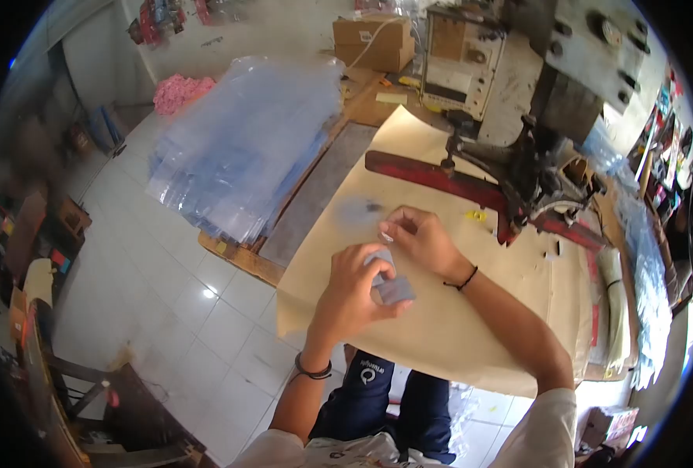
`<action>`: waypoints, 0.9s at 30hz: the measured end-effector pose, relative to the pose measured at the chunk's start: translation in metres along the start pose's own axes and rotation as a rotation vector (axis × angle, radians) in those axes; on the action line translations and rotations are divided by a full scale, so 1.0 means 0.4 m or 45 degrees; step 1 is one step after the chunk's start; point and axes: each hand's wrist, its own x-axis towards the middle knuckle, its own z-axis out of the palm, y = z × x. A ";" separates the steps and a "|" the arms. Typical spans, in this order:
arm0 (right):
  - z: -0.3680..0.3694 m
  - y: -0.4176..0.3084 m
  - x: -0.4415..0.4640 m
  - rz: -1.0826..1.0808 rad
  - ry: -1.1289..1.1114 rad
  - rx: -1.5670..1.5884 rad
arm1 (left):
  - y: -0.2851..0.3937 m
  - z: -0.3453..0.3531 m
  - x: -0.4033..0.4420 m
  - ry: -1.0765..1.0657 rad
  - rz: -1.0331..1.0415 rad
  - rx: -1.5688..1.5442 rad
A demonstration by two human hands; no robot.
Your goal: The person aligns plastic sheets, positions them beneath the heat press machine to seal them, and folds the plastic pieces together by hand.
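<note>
My left hand [353,287] is closed round a small stack of bluish-grey flat pieces [396,289], thumb below and fingers curled over the top. Just above and to the right, my right hand [422,240] pinches thumb and fingertips together. A small whitish bit [386,237] shows at those fingertips, too small to name. Both hands are over a sheet of brown paper [471,335] on the worktable. Beyond the fingers lies a pale, blurred translucent patch [356,209] with a dark spot, its kind unclear.
A machine's red bar [440,175] and black clamp [545,175] stand at the paper's far right. Stacked clear bluish plastic sheets [241,140] lie at left. Behind them sits a cardboard box [371,43]. Rolled pale material [613,304] lines the right edge.
</note>
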 end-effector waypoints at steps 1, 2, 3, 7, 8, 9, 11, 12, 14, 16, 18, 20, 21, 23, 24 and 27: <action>0.000 0.002 0.000 -0.017 0.008 0.017 | 0.000 0.001 -0.001 -0.008 -0.018 -0.012; 0.002 0.010 0.002 -0.049 0.022 -0.006 | 0.000 0.004 -0.001 -0.008 -0.035 -0.025; 0.003 0.012 0.003 -0.048 0.013 0.049 | 0.001 0.004 -0.002 -0.004 -0.050 -0.036; 0.013 0.033 0.006 -0.151 0.021 0.155 | 0.012 0.003 -0.002 0.019 -0.030 0.024; 0.016 0.044 0.006 -0.197 0.038 0.159 | 0.016 0.002 -0.004 0.020 -0.034 0.043; 0.015 0.029 0.001 -0.152 0.067 0.059 | 0.020 0.002 -0.005 0.018 -0.037 0.060; 0.011 -0.019 -0.014 -0.050 0.131 -0.135 | 0.024 0.005 -0.008 0.050 -0.074 0.039; 0.008 -0.030 -0.018 -0.032 0.149 -0.156 | 0.025 0.007 -0.009 0.064 -0.092 0.029; 0.007 -0.042 -0.027 0.005 0.177 -0.197 | 0.028 0.004 -0.010 0.105 -0.102 0.006; 0.007 -0.040 -0.030 0.024 0.198 -0.238 | 0.020 0.001 -0.009 0.154 -0.115 -0.072; 0.005 -0.037 -0.027 0.005 0.213 -0.220 | 0.001 0.001 -0.009 0.201 -0.134 -0.209; 0.009 -0.029 -0.028 -0.038 0.221 -0.135 | -0.004 -0.001 -0.009 0.216 -0.107 -0.311; 0.012 -0.017 -0.026 -0.074 0.238 -0.120 | -0.003 -0.002 -0.010 0.222 -0.096 -0.362; 0.018 0.006 -0.018 -0.151 0.275 -0.091 | 0.004 -0.004 -0.015 0.166 -0.122 -0.438; 0.020 0.013 -0.014 -0.175 0.283 -0.019 | 0.005 -0.009 -0.013 0.142 -0.129 -0.471; 0.021 0.014 -0.007 -0.166 0.221 0.114 | -0.003 -0.013 -0.010 0.004 -0.020 -0.302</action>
